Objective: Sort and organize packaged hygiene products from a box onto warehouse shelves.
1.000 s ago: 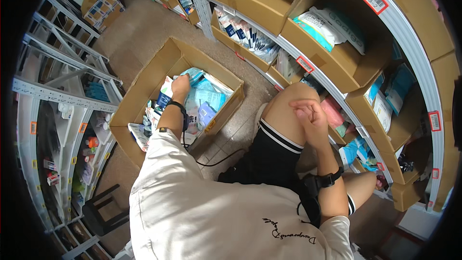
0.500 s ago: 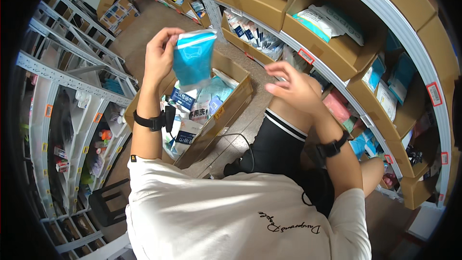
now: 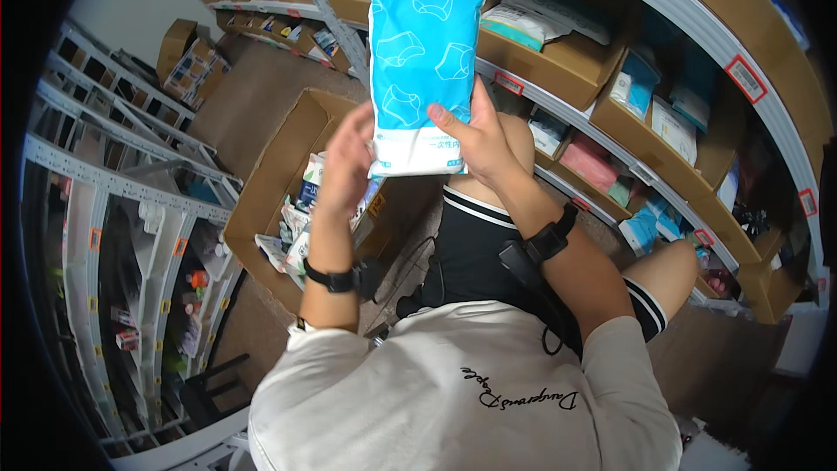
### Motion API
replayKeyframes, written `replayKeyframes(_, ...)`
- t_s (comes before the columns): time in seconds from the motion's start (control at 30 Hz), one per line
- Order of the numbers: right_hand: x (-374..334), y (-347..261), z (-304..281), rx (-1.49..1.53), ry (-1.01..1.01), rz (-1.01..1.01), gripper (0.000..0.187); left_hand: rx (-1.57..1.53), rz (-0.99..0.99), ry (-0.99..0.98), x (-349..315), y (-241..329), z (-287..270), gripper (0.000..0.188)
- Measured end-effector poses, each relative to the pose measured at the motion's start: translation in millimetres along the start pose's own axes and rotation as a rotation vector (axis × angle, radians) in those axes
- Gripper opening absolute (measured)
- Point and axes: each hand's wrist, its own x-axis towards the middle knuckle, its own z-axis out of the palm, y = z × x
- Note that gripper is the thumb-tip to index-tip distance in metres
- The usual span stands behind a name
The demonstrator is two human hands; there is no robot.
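Observation:
A blue and white zip pouch (image 3: 425, 44), printed with white outlines of underpants, is held upright in front of me. My right hand (image 3: 481, 138) grips its lower right side, the thumb across the front and the other fingers behind. Just off the pouch's lower left edge is my left hand (image 3: 345, 161), slightly blurred, its fingers loosely bent and apart with nothing visible in them. Below the hands stands an open cardboard box (image 3: 261, 201) with several packets (image 3: 301, 231) inside, partly hidden by my left arm and the pouch.
Curved shelving with cardboard bins (image 3: 558, 65) of packets runs along the right. Grey metal racks (image 3: 131, 166) line the left. A black stool-like frame (image 3: 214, 392) stands at the lower left, and a patterned carton (image 3: 196, 74) at the far left.
The pouch has passed from my left hand to my right. It has come up and to the right, closer to view, its printed front showing. My left hand has let go.

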Motion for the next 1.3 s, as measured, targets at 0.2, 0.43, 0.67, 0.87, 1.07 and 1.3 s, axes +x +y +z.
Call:
replayKeyframes(0.2, 13.9, -7.0, -11.0, 0.175, -0.040, 0.083, 0.067, 0.175, 0.052, 0.192, -26.8, -51.3, 28.5, 0.050)
replayKeyframes(0.43, 42.5, -7.5, -5.7, 0.252, 0.050, 0.121, 0.048, 0.296, 0.171, 0.338, -39.8, -70.0, 22.7, 0.032)
replayKeyframes(0.67, 41.4, 0.7, -0.4, 0.260, 0.110, 0.107, 0.044, 0.035, 0.227, 0.372, -40.0, -78.3, 23.3, 0.049)
replayKeyframes(0.87, 44.3, 8.8, 4.7, 0.260, 0.135, 0.115, 0.045, -0.136, 0.263, 0.297, -34.4, -85.6, 24.3, 0.046)
replayKeyframes(1.07, 39.5, 14.8, 13.9, 0.131, 0.106, 0.155, 0.046, -0.128, 0.200, 0.431, -30.4, -84.9, 33.2, 0.051)
replayKeyframes(1.3, 36.8, -2.7, 2.9, 0.103, 0.093, 0.184, 0.044, -0.193, 0.121, 0.320, -38.8, -83.8, 33.6, 0.048)
